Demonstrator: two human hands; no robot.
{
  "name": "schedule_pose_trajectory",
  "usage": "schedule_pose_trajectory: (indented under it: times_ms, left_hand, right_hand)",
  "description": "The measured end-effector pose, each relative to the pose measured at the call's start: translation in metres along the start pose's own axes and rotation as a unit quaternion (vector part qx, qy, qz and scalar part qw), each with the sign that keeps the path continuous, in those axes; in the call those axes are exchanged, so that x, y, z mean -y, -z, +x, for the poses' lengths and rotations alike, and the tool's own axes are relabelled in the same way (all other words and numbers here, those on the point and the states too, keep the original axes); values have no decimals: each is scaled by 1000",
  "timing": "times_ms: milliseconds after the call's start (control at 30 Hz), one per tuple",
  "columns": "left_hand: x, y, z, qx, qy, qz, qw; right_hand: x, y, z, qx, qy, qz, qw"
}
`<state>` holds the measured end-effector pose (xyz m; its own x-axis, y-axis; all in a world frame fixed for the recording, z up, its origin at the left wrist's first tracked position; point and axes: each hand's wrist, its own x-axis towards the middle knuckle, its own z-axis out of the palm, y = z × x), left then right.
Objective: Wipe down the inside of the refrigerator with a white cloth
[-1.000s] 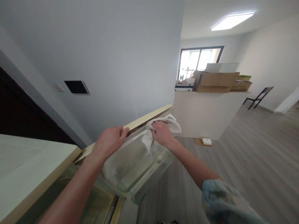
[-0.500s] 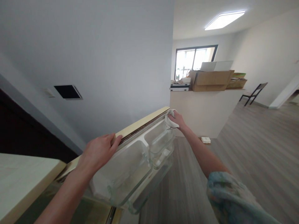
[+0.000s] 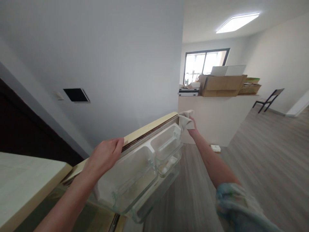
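Observation:
A refrigerator door stands swung open, its cream top edge slanting up to the right. Clear plastic bins line its inner side. My left hand grips the top edge near the middle, thumb and fingers wrapped over it. At the door's far right end, my right hand holds a white cloth, which lies against the corner and partly covers the fingers. A small pale object sits in one of the right bins. The refrigerator's cream top shows at lower left.
Behind the door rises a grey wall with a black panel. Past it, a half-height partition carries cardboard boxes. A chair stands far right on the wood floor. A small white box lies beside the partition.
My right hand has moved slightly outward with the cloth, to the door's end corner. My left hand stays on the top edge. The view has shifted a little.

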<state>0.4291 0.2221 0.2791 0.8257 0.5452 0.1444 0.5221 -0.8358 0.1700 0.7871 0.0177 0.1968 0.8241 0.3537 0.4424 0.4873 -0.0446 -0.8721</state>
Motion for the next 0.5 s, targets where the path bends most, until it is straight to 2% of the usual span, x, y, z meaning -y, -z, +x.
schedule_pose_trajectory:
  times_ms: [100,167,233,333,400,467,500]
  left_hand:
    - [-2,3,0,7,20,-26,999]
    - [-5,6,-1,8,24,-39,999]
    - [-7,8,-1,8,21,-45,999]
    - [-5,11,-1,10,20,-37,999]
    - [-2,12,-1,17,17,-20,1000]
    - [2,13,-2,27,3,12,1000]
    - [3,14,-3,32,-4,28,999]
  right_hand:
    - [18,-4,6,24,96,-99,990]
    - [34,-19,-12,70,199,-202,956]
    - [56,-44,-44,121,294,-273,908]
    - [98,-95,-102,205,408,-256,852]
    - [125,-127,-133,282,496,-212,793]
    - [142,-144,-149,316,528,-200,763]
    - [144,-145,-150,322,531,-202,758]
